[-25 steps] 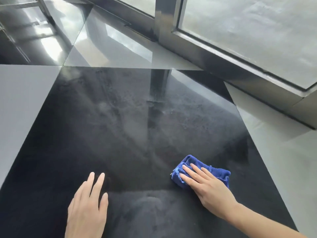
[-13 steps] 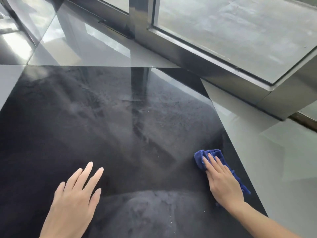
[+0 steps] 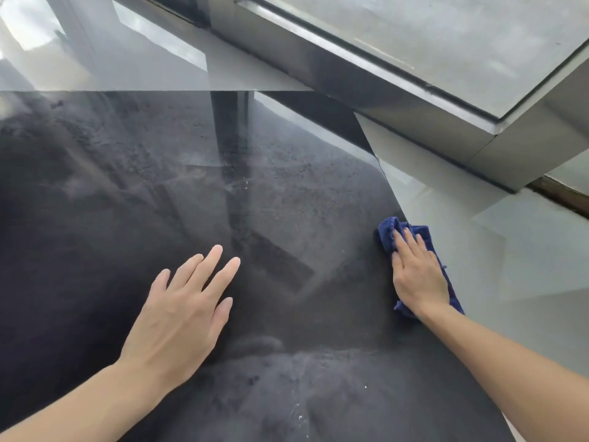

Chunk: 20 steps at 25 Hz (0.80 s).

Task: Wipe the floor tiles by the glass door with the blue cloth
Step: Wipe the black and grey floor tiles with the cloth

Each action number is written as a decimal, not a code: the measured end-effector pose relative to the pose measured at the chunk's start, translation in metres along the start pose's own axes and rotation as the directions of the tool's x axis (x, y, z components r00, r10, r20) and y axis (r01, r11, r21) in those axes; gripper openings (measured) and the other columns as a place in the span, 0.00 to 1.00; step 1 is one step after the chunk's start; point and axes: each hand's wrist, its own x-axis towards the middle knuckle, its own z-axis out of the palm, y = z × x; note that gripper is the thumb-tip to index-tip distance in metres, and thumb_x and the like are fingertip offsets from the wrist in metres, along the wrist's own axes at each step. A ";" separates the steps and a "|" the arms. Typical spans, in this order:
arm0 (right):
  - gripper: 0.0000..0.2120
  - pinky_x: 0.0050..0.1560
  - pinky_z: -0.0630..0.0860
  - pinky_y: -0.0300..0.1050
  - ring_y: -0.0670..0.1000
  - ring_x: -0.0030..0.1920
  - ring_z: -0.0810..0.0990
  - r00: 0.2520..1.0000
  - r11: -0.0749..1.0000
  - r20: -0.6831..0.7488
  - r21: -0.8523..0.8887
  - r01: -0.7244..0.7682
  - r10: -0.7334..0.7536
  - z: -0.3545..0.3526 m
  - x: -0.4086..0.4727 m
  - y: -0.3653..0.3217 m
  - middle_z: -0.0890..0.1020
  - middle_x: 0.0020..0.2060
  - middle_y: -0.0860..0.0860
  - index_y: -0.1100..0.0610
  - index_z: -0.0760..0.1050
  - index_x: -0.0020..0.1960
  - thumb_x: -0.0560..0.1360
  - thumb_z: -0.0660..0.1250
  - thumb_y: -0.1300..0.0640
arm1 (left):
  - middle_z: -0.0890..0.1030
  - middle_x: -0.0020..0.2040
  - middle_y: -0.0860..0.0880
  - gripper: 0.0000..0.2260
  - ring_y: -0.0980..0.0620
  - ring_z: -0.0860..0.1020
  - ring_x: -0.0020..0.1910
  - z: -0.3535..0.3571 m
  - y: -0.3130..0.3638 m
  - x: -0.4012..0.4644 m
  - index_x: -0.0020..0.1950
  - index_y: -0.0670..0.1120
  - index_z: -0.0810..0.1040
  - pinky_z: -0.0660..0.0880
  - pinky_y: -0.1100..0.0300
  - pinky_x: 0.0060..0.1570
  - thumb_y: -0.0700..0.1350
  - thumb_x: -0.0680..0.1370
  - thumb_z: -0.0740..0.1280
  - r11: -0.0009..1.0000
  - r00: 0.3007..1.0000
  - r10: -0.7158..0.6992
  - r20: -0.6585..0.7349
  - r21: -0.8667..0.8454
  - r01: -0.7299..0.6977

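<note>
A large glossy black floor tile (image 3: 159,193) fills most of the view, streaked with dusty smears. At its right edge lies the blue cloth (image 3: 387,229), crumpled, straddling the seam to a light grey tile (image 3: 510,282). My right hand (image 3: 416,269) presses flat on the cloth with straight fingers, covering its middle. Near the tile's centre my left hand (image 3: 185,311) rests flat on the bare floor, fingers spread. The glass door (image 3: 430,36) runs across the top right in its metal frame.
The door's metal frame (image 3: 398,100) and its corner post (image 3: 516,161) stand just beyond the cloth. More grey tiles (image 3: 127,59) lie at the far left, mirroring the frame. A brown strip (image 3: 564,196) shows at the right edge.
My right hand has slid the cloth to the right, from the black tile's lower middle to its right edge. My left hand has shifted forward and toward the centre.
</note>
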 end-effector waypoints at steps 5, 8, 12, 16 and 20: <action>0.22 0.72 0.57 0.56 0.55 0.74 0.55 0.998 0.997 -0.022 -0.047 0.063 -0.064 -0.001 0.033 0.013 0.57 0.75 0.52 0.53 0.56 0.74 0.80 0.52 0.56 | 0.73 0.67 0.44 0.24 0.42 0.75 0.62 0.027 0.022 0.004 0.67 0.46 0.72 0.75 0.40 0.53 0.51 0.75 0.51 0.999 0.999 0.043 0.005 -0.025 -0.043; 0.22 0.72 0.57 0.56 0.55 0.74 0.56 0.997 0.994 0.004 -0.074 0.078 -0.078 -0.005 0.024 0.016 0.58 0.75 0.52 0.54 0.56 0.74 0.80 0.53 0.57 | 0.74 0.67 0.43 0.22 0.41 0.76 0.60 0.041 0.031 0.001 0.66 0.47 0.74 0.75 0.41 0.53 0.49 0.75 0.52 0.988 0.988 0.154 0.022 -0.033 -0.154; 0.22 0.70 0.61 0.57 0.56 0.73 0.59 0.999 0.999 0.016 -0.005 0.049 -0.049 -0.017 -0.042 0.020 0.62 0.73 0.54 0.55 0.59 0.73 0.80 0.56 0.59 | 0.76 0.64 0.41 0.20 0.41 0.78 0.56 0.041 0.053 -0.003 0.63 0.47 0.76 0.76 0.45 0.53 0.42 0.70 0.66 0.943 0.942 0.332 0.054 -0.042 -0.331; 0.24 0.71 0.59 0.53 0.53 0.75 0.51 0.982 0.991 0.181 -0.130 -0.038 0.061 -0.020 -0.122 0.029 0.53 0.76 0.51 0.52 0.49 0.75 0.81 0.50 0.56 | 0.66 0.72 0.42 0.25 0.43 0.69 0.66 0.030 0.082 0.015 0.70 0.49 0.66 0.70 0.46 0.61 0.44 0.73 0.66 0.851 0.836 0.509 0.205 0.028 -0.525; 0.23 0.66 0.64 0.52 0.52 0.74 0.54 0.902 0.983 0.432 -0.164 0.078 0.000 -0.045 -0.143 0.021 0.47 0.76 0.47 0.51 0.47 0.76 0.81 0.46 0.53 | 0.47 0.77 0.44 0.26 0.45 0.52 0.73 0.019 0.113 0.016 0.75 0.50 0.47 0.56 0.46 0.68 0.44 0.79 0.53 0.753 0.716 0.556 0.421 0.111 -0.649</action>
